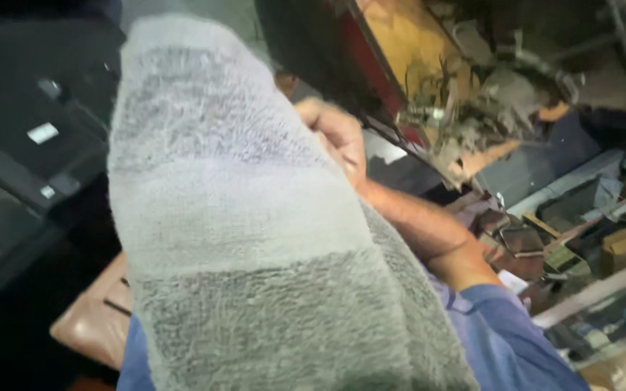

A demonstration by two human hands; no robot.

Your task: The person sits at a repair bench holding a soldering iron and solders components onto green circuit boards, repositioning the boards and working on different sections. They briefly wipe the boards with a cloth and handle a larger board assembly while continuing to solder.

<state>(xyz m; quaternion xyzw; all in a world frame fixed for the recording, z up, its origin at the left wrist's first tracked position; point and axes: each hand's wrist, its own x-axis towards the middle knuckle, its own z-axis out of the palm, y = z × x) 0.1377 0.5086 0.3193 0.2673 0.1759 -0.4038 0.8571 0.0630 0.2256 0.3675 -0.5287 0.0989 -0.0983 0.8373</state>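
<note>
Cluttered workbench (pixel 588 217) behind — I see the grey towel (pixel 255 239) draped up close, filling the view. Right hand (pixel 338 134) curled on its far edge, holding it up; left hand hidden — can't tell.

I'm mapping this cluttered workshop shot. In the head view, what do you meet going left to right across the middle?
Black machine → grey towel → hand gripping the towel's edge → blue sleeve → glass-topped counter of small parts.
</note>
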